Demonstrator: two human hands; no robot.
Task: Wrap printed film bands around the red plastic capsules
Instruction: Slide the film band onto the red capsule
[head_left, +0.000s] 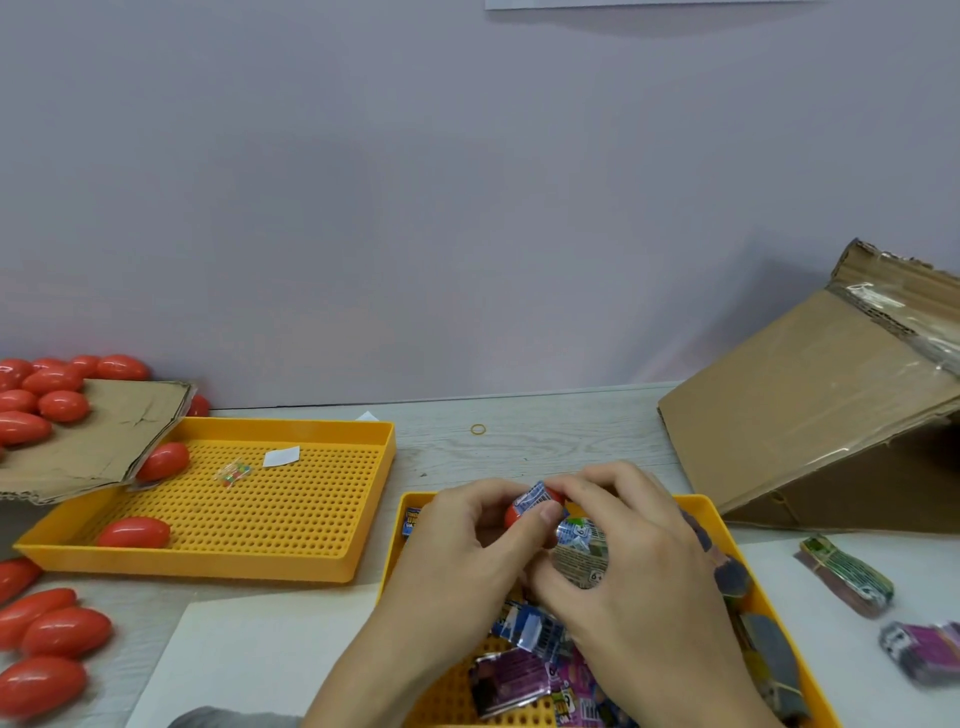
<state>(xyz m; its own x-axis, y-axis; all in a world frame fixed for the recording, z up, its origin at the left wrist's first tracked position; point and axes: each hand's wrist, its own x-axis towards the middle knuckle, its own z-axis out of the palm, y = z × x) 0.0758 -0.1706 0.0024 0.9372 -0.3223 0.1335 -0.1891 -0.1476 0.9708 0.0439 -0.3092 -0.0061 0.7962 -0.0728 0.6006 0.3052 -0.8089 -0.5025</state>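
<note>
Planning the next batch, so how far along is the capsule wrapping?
No finished wrapped capsule shows. In hand: left hand and right hand work a printed film band onto one red capsule. Left: bare capsules, plus two in the yellow tray.

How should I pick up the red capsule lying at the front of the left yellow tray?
Probably pinch the red capsule across its fat middle, coming straight down from above. It lies flat on its side, its pointed ends would likely slip, and the yellow tray wall blocks the near side.
</note>
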